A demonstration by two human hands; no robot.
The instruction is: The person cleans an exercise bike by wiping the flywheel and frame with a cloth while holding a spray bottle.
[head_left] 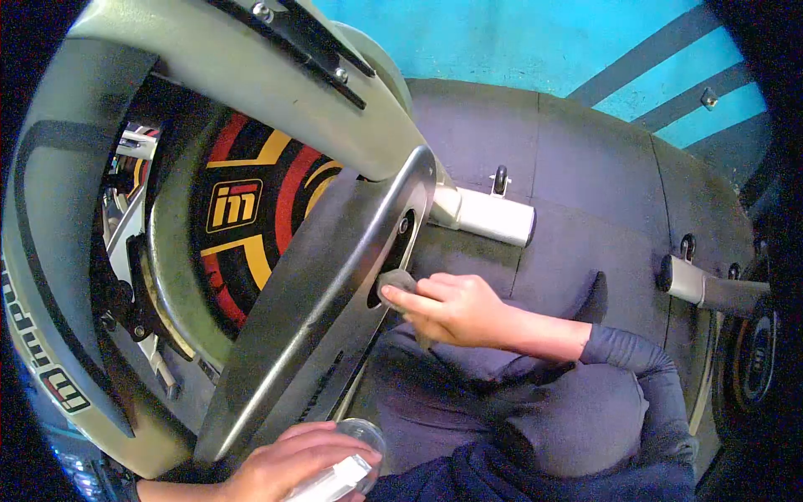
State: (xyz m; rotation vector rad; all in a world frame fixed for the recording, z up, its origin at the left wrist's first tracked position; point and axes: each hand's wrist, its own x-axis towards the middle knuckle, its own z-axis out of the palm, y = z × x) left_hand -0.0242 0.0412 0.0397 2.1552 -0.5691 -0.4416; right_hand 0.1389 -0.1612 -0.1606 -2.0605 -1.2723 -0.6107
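Observation:
My right hand (460, 309) is closed around a bunched grey cloth (395, 284). The index finger presses the cloth against the edge of a slot in the bike's dark chain guard (309, 301). At the bottom of the view, my left hand (284, 464) is wrapped round a clear bottle with a white spray head (339, 478). Its lower part is cut off by the frame. The exercise bike's grey frame (259, 84) runs above the guard. Behind it sits the flywheel cover (268, 201) with red and yellow markings.
A silver foot bar (493, 217) with a small wheel rests on the dark mat flooring (577, 184). Another machine's foot (711, 284) stands at the right. A blue wall (502, 42) with dark stripes is at the back. My bent legs (577, 410) are beside the bike.

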